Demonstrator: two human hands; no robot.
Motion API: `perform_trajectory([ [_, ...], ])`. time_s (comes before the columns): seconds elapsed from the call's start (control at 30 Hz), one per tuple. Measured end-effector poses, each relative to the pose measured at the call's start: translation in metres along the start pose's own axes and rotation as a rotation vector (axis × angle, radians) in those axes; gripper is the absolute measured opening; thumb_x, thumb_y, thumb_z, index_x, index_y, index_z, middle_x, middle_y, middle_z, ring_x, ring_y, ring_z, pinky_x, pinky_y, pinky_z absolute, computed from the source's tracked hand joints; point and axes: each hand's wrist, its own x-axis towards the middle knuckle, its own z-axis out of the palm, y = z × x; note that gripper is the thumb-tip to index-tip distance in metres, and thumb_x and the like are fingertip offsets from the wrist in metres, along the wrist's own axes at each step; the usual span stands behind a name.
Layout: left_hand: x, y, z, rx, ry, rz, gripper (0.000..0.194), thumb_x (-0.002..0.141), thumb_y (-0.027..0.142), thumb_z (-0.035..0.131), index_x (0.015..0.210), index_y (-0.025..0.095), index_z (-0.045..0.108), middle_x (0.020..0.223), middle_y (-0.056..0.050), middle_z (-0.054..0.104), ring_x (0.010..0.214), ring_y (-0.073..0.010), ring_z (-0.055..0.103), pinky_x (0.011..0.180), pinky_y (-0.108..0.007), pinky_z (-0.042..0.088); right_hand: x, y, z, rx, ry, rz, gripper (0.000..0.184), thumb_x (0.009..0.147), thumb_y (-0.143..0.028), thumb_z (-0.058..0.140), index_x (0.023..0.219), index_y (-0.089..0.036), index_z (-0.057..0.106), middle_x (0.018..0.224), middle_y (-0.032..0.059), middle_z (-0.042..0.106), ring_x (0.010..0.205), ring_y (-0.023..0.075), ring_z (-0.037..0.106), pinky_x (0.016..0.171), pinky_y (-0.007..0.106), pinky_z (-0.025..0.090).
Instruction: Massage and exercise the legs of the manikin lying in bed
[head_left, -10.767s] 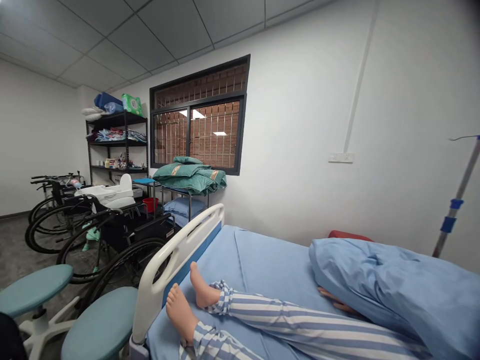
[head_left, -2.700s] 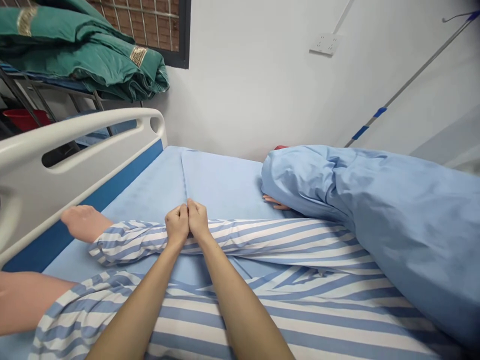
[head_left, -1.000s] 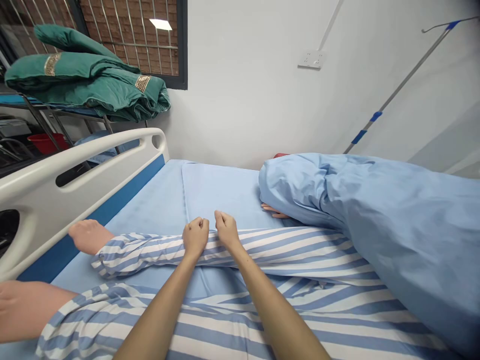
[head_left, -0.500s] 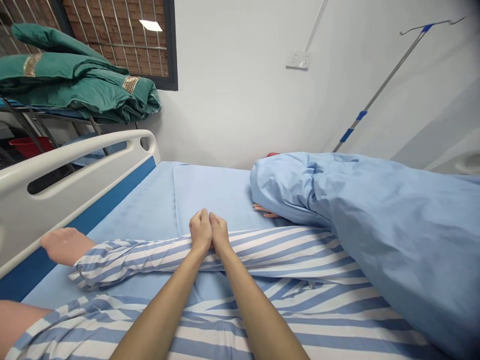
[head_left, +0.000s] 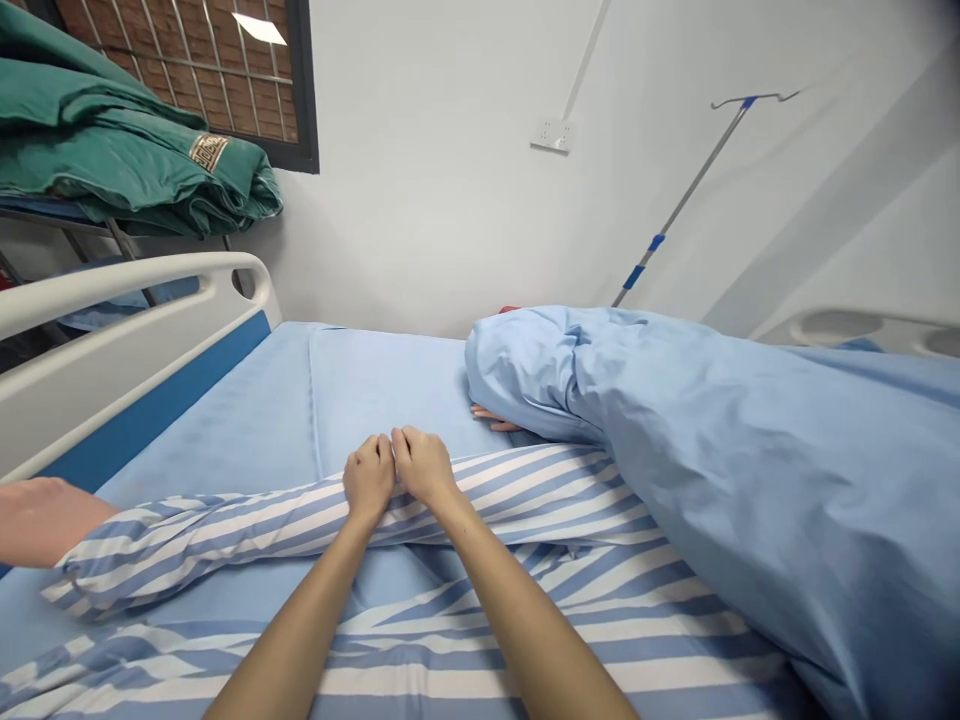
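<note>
The striped trousers (head_left: 540, 495) lie on the bed (head_left: 390, 375); over their far leg, the left hand (head_left: 369, 474) and right hand (head_left: 422, 464) sit side by side, each grip curled closed, though whether pinching fabric I cannot tell.

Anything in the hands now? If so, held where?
Cannot tell: left hand and right hand are curled at the far striped trouser leg, any grip hidden.

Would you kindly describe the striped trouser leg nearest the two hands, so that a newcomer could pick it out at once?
Find the blue-sheeted bed, its white end panel at image left. Lying lengthwise on it is the farther striped trouser leg. Unlike the nearer leg, it ends in a visible bare foot and has the left hand and right hand over it.
</note>
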Motion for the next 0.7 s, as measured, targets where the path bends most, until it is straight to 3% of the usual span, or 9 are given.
perform_trajectory([
  [0.13,-0.001,-0.001,0.002,0.017,0.019,0.032,0.035,0.085,0.037,0.032,0.058,0.019,0.045,0.06,-0.002,0.055,0.058,-0.0139,0.04,0.056,-0.025,0.02,-0.004,0.023,0.012,0.164,0.022,0.046,0.039,0.088,-0.034,0.033,0.055,-0.018,0.044,0.052,-0.0016,0.046,0.052,0.0102,0.039,0.054,0.024,0.023],
  [0.27,0.002,0.013,0.004,-0.077,-0.029,0.042,0.036,0.082,0.036,0.037,0.052,0.018,0.04,0.052,0.001,0.045,0.054,-0.0123,0.036,0.054,-0.025,0.021,0.002,0.031,0.013,0.508,0.073,0.134,0.042,0.086,-0.039,0.033,0.05,-0.018,0.036,0.046,-0.004,0.036,0.048,0.009,0.034,0.051,0.022,0.025],
  [0.4,-0.001,0.037,0.022,-0.394,-0.016,0.018,0.036,0.082,0.036,0.036,0.05,0.018,0.032,0.048,0.003,0.035,0.051,-0.0106,0.034,0.053,-0.023,0.025,0.007,0.037,0.009,0.868,0.095,0.239,0.039,0.081,-0.04,0.039,0.05,-0.018,0.036,0.044,-0.0055,0.032,0.045,0.0082,0.031,0.048,0.022,0.027],
  [0.5,-0.012,0.044,0.039,-0.406,0.049,0.008,0.035,0.083,0.036,0.034,0.053,0.018,0.036,0.05,0.002,0.04,0.053,-0.0107,0.036,0.054,-0.023,0.025,0.009,0.042,0.011,1.044,0.145,0.312,0.036,0.078,-0.041,0.044,0.052,-0.019,0.032,0.045,-0.0071,0.027,0.044,0.0075,0.026,0.045,0.022,0.026],
  [0.6,-0.021,0.042,0.048,-0.273,0.059,0.038,0.033,0.084,0.034,0.033,0.057,0.018,0.042,0.055,0.001,0.048,0.055,-0.0113,0.039,0.056,-0.024,0.023,0.011,0.044,0.009,1.027,0.16,0.328,0.035,0.078,-0.041,0.042,0.053,-0.02,0.03,0.047,-0.0067,0.027,0.046,0.0078,0.026,0.046,0.022,0.026],
  [0.7,-0.023,0.04,0.048,-0.201,0.034,0.035,0.034,0.085,0.035,0.031,0.057,0.018,0.04,0.054,0.001,0.047,0.054,-0.0114,0.038,0.055,-0.024,0.021,0.013,0.043,-0.007,0.703,0.082,0.234,0.036,0.079,-0.038,0.04,0.05,-0.019,0.032,0.047,-0.0051,0.031,0.049,0.0088,0.028,0.049,0.023,0.024],
])
